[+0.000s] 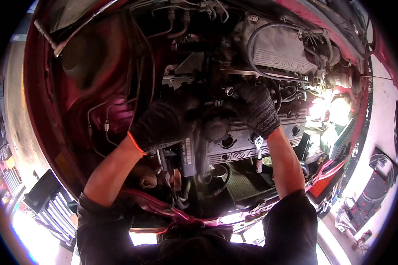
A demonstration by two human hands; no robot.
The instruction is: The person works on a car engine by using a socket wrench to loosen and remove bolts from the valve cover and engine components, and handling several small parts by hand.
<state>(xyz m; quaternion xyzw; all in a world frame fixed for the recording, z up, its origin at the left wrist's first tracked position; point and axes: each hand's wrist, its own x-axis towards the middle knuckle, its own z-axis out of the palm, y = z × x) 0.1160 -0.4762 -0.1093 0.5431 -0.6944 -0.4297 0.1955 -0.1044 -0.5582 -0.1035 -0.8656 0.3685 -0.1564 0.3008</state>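
Both my hands wear dark knit gloves and reach into a car's engine bay, behind the valve cover (247,148). My left hand (166,119) is deep in shadow left of the oil filler cap (216,129), and its fingers are hidden. On the other side of the cap, my right hand (255,108) has its fingers curled. A small shiny round metal piece (229,91) shows at these fingertips; whether they grip it is unclear. On the valve cover's front edge, beside my right wrist, lies a chrome ratchet (258,152).
A grey engine cover (281,48) with a black hose (250,46) sits at the back right. A bright lamp (336,108) glares on the right. The red fender (44,132) curves along the left. A metal rod (84,27) crosses the far left corner.
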